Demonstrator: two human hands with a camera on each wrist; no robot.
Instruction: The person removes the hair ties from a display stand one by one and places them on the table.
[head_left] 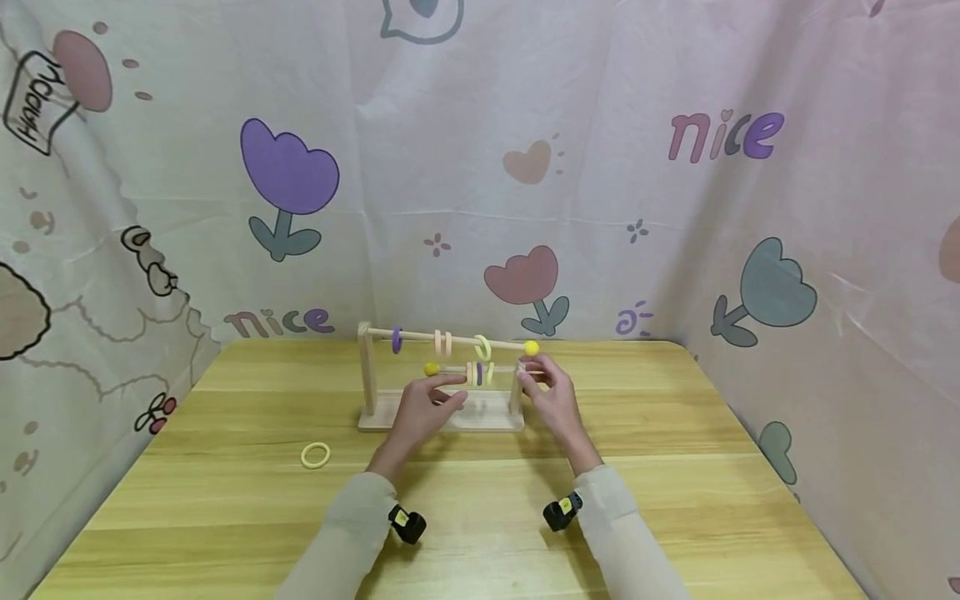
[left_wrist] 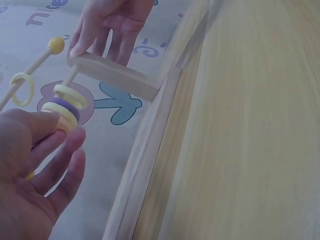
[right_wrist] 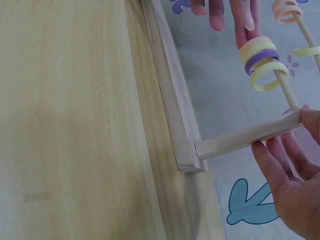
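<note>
A wooden stand (head_left: 390,423) has two uprights, each with a rod ending in a yellow ball. The longer upper rod (head_left: 506,343) carries a purple ring (head_left: 397,340), peach rings (head_left: 438,342) and pale yellow ringwork (head_left: 482,347). On the lower rod (right_wrist: 286,91), peach, yellow and purple rings (right_wrist: 261,56) sit close together. My left hand (head_left: 429,404) pinches the peach ring (left_wrist: 64,126) at the end of that group. My right hand (head_left: 553,398) grips the right upright (right_wrist: 245,135) near its top, thumb on the end and fingers along the side.
A loose pale yellow ring (head_left: 303,456) lies flat on the wooden table (head_left: 225,525), left of the stand. Behind the table hangs a patterned cloth (head_left: 420,167). Small black wrist cameras (head_left: 407,527) sit on both sleeves.
</note>
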